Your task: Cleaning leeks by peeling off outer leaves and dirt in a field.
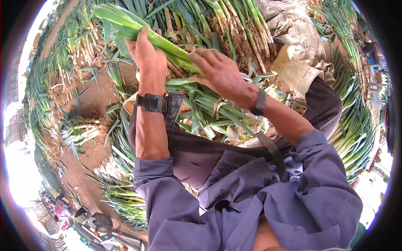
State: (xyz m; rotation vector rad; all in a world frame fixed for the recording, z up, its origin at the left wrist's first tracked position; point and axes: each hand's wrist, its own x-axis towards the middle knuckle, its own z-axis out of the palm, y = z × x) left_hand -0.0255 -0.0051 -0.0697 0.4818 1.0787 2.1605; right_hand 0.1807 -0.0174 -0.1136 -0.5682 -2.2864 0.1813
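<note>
Dirt floor (pixel 95 99) here, leek piles (pixel 245 19) pretty much everywhere. Left hand (pixel 150 62) is wrapped round a leek (pixel 164 42), leafy end poking out past it, and right hand (pixel 224 77) is pinched on further down. Loose leaves (pixel 224 112) just below the grip, crumpled sacking (pixel 284 25) off to its right.

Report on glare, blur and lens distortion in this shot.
Head view: the left rim is blown out to white, with a smaller glare patch at lower right; head view: the held green stalk looks smeared toward its leafy upper end, and the right hand slightly soft; head view: the fisheye bends the scene toward a dark, rounded border.
</note>
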